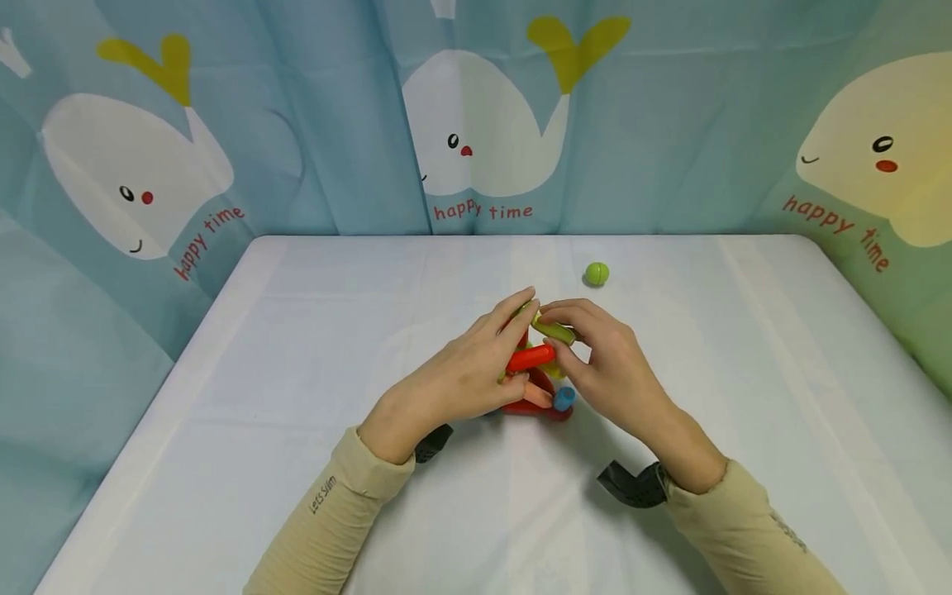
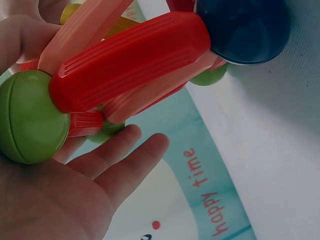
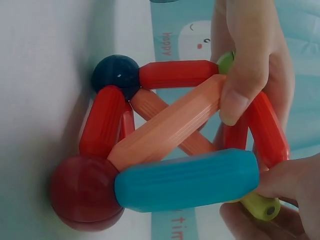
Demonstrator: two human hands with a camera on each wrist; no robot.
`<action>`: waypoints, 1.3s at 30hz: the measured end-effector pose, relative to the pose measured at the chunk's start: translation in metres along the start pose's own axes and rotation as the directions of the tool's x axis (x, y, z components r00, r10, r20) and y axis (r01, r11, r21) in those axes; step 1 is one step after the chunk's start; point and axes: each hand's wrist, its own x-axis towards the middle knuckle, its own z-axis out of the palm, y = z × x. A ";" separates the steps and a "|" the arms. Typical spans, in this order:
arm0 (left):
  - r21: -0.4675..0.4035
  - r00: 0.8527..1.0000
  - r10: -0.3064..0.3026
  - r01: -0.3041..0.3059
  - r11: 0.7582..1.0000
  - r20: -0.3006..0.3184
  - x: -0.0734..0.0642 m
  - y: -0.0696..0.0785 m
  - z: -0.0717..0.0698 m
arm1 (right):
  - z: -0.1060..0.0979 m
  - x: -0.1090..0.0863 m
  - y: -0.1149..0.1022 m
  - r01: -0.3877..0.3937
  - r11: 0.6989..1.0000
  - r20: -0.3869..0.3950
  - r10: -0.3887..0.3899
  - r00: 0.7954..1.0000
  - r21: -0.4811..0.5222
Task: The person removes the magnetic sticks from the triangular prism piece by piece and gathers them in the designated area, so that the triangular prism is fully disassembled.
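Toy framework of rods and balls, held in two hands above a white table (image 1: 223,463). Nearest the viewer, beige sleeves (image 1: 335,512) cover both forearms, and a black band (image 1: 632,485) shows below the right wrist. The left hand (image 1: 461,368) grips the framework (image 3: 170,122) from its left side, the thumb pressed at the end of an orange rod, the other fingers extended along the far side. The right hand (image 1: 606,364), opposite, pinches a yellow-green rod (image 1: 558,332) between thumb and fingers at the framework's upper right; whether the rod's hidden end touches a ball cannot be told.

The framework stands near the middle of the table. A blue rod (image 3: 187,180) meets a dark red ball (image 3: 85,192) low at its near side; a dark blue ball (image 3: 117,75) joins several rods, and a green ball (image 2: 35,115) lies against the left palm. Beyond, near the far edge, a loose green ball (image 1: 597,273) rests alone. Behind hangs a blue curtain (image 1: 335,124) with white whales lettered "happy time".
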 end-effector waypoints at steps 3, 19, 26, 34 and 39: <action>-0.003 1.000 -0.004 0.004 1.000 0.004 0.000 0.001 0.000 | -0.001 0.000 0.000 -0.010 1.000 -0.005 0.010 1.000 0.010; 0.072 1.000 -0.030 0.031 0.997 -0.008 0.003 0.004 0.000 | -0.009 0.003 0.003 -0.045 0.997 -0.017 0.047 0.999 0.067; 0.108 0.996 -0.082 0.084 0.991 -0.024 0.003 0.001 -0.002 | -0.012 0.002 -0.003 -0.080 0.994 -0.016 0.081 0.997 0.069; 0.039 0.998 -0.060 0.060 0.997 0.021 0.002 0.000 -0.002 | -0.020 0.003 -0.007 -0.074 0.995 -0.048 0.078 0.996 0.064; 0.047 0.999 -0.037 0.037 0.998 0.011 0.003 0.006 0.003 | -0.020 0.002 -0.004 -0.077 0.994 -0.037 0.080 0.996 0.077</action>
